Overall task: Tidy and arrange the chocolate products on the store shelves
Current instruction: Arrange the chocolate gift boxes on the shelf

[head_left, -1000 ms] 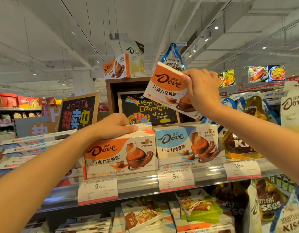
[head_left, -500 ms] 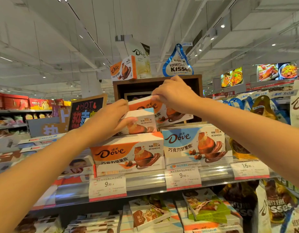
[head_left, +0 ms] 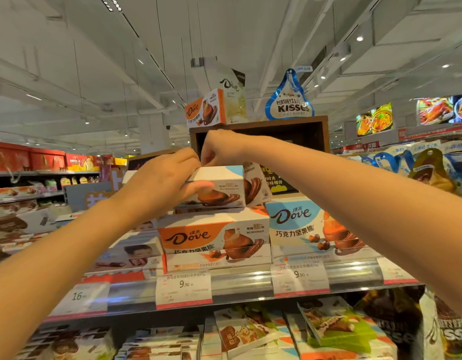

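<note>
We are seating a white-and-blue Dove chocolate carton (head_left: 219, 187) atop the orange-fronted Dove carton (head_left: 214, 240), left hand (head_left: 162, 185) gripping it, right hand (head_left: 219, 149) pinching its rear edge; lower-shelf boxes (head_left: 250, 331) look untidy.

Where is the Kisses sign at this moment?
In the head view, the Kisses sign stands upper centre-right on top of the brown wooden box, right of the orange Dove box up there.

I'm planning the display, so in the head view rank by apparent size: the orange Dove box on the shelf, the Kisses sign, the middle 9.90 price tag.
1. Orange Dove box
2. Middle price tag and Kisses sign: look alike; the sign stands farther back, so unsure.
</note>
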Demonstrator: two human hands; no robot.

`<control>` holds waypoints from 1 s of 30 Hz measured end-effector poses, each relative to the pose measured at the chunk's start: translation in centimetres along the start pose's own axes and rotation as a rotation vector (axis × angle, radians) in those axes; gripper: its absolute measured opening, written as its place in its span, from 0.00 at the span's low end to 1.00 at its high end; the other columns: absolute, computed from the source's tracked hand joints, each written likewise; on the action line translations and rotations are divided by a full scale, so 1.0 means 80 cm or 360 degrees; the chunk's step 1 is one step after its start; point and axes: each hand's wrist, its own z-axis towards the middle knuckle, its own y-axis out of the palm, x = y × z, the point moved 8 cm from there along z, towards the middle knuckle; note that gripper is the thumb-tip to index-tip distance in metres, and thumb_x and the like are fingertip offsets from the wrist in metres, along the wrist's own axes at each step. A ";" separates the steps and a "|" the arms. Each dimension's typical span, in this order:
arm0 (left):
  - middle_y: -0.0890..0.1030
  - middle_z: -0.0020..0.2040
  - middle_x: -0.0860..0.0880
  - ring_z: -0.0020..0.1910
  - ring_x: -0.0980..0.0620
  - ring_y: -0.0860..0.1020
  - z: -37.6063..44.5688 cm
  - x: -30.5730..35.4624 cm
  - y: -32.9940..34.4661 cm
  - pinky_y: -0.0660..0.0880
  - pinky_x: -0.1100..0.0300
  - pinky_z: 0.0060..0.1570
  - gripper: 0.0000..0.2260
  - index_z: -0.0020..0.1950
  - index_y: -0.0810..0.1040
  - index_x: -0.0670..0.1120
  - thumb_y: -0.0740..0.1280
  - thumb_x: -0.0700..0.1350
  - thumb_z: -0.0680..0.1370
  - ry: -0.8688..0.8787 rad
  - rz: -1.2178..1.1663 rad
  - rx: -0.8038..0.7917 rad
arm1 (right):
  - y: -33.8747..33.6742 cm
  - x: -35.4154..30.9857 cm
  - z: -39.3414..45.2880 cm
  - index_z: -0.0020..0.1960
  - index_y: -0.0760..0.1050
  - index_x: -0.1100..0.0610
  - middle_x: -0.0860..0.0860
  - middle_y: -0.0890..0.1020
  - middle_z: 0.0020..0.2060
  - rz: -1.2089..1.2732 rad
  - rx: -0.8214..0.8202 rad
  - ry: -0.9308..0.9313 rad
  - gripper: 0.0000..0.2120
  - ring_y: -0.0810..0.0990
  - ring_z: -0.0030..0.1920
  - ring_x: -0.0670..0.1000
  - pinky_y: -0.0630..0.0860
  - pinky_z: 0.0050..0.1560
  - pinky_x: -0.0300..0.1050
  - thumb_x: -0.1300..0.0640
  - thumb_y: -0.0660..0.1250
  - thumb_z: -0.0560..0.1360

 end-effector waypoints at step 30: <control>0.79 0.39 0.44 0.30 0.49 0.77 0.007 0.001 0.002 0.58 0.73 0.28 0.19 0.42 0.79 0.39 0.63 0.56 0.75 0.0020 0.0141 -0.0098 | 0.036 -0.003 0.024 0.55 0.77 0.67 0.50 0.76 0.38 0.0172 -0.0175 0.0161 0.10 0.74 0.41 0.49 0.67 0.35 0.34 0.62 0.64 0.77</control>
